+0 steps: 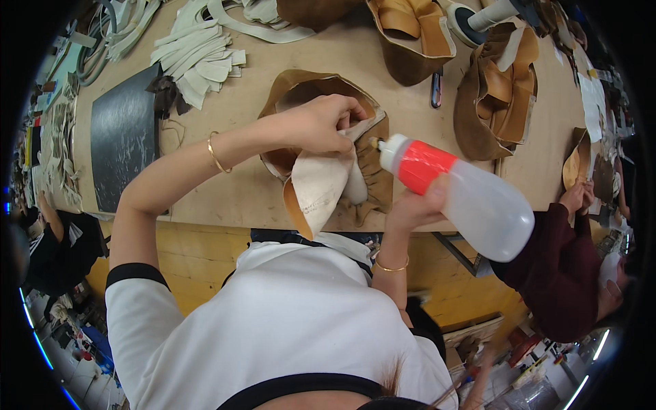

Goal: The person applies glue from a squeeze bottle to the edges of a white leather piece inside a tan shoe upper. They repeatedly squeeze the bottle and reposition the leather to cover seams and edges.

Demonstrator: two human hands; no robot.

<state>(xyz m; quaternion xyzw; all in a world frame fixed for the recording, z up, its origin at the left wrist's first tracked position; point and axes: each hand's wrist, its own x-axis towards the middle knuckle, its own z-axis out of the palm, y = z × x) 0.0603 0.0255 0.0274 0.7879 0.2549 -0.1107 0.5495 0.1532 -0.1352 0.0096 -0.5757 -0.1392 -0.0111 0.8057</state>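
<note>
My left hand [320, 124] pinches the pale edge of a soft brown leather piece [301, 80], open like a pouch on the table. Its off-white flap [321, 184], tan on the other side, hangs below that hand toward the table's front edge. To the right, the gathered brown part [372, 167] lies wrinkled. My right hand [418, 208] is closed round a clear squeeze bottle [488, 205] with a red band. The bottle is tilted, its nozzle pointing at the leather and apart from it. Some of the left fingertips are hidden in the fold.
Similar brown leather pieces [495, 96] stand at the back and right. Off-white strips [195, 51] lie in a heap at the far left, near a black board [126, 140]. A slim dark tool [436, 89] lies between the pieces. A co-worker's hands [579, 196] hold leather at the right.
</note>
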